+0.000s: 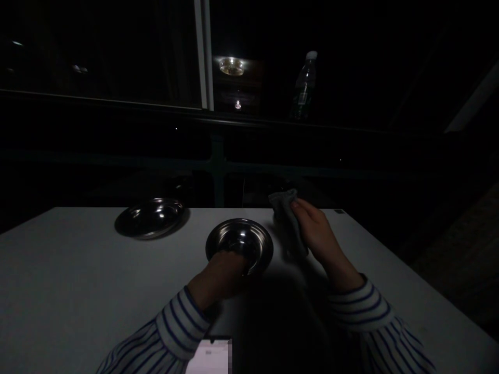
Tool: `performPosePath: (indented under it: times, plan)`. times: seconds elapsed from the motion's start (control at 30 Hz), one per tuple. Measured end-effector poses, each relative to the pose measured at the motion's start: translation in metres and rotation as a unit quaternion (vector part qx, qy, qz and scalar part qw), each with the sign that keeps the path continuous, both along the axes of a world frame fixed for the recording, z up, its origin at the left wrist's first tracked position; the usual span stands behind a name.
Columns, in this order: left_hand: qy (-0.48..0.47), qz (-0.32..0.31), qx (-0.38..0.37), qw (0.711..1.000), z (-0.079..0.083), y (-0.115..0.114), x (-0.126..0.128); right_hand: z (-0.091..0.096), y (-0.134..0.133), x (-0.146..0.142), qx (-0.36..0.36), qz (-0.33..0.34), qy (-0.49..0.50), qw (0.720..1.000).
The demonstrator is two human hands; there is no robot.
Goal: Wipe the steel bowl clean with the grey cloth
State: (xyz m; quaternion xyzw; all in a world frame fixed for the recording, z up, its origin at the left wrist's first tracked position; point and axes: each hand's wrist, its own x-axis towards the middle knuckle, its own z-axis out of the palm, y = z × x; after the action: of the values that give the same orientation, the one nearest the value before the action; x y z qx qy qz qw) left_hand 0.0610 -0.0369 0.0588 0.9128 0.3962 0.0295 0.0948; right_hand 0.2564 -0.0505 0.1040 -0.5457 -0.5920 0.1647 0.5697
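Steel catches what little light there is: a shiny bowl (255,241) is at the far part of the white table (78,280), in front of the person, with the left hand (220,272) reaching over its near rim. The fingers of that hand are lost from sight inside, and in such dimness I cannot tell whether they pinch the metal or merely rest on it. The right hand (317,234) grasps a grey cloth (290,218), which hangs just right of the bowl, apart from it.

The likeliest mishap, I judge, is the bowl skidding or tipping: smooth metal on a smooth top, steadied from one side at best, could turn under a hard push. The drooping cloth might also catch the rim and drag it. A shove away from the body would carry the bowl toward the table's far edge, where it could drop. Leftward, it might knock the second steel bowl (152,218), which lies close to that same edge. The left sleeve (179,322) partly covers a lit phone (210,358), so a forearm drawn back may nudge it.
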Motion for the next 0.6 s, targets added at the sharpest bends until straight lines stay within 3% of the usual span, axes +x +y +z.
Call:
performPosePath:
  times: [0.1,0.2,0.33,0.43,0.5,0.6]
  plan:
    - [-0.043,0.019,0.0,0.999,0.008,0.001,-0.002,0.002,-0.002,-0.001,-0.034,0.037,0.018,0.999]
    - [-0.189,0.075,-0.02,0.979,0.017,0.004,-0.002,0.004,-0.005,-0.004,-0.079,0.106,0.033,0.991]
    - [-0.442,0.102,-0.144,0.88,0.025,0.006,0.002,0.005,-0.011,-0.01,-0.121,0.198,0.037,0.972]
    - [-0.511,0.079,-0.261,0.815,0.027,0.005,0.004,0.005,-0.014,-0.014,-0.128,0.231,0.019,0.964]
    - [-0.53,0.077,-0.295,0.791,0.028,0.004,0.003,0.005,-0.015,-0.015,-0.133,0.234,-0.003,0.963]
    - [-0.543,0.11,-0.283,0.783,0.031,0.003,0.002,0.007,-0.015,-0.013,-0.128,0.205,-0.027,0.97]
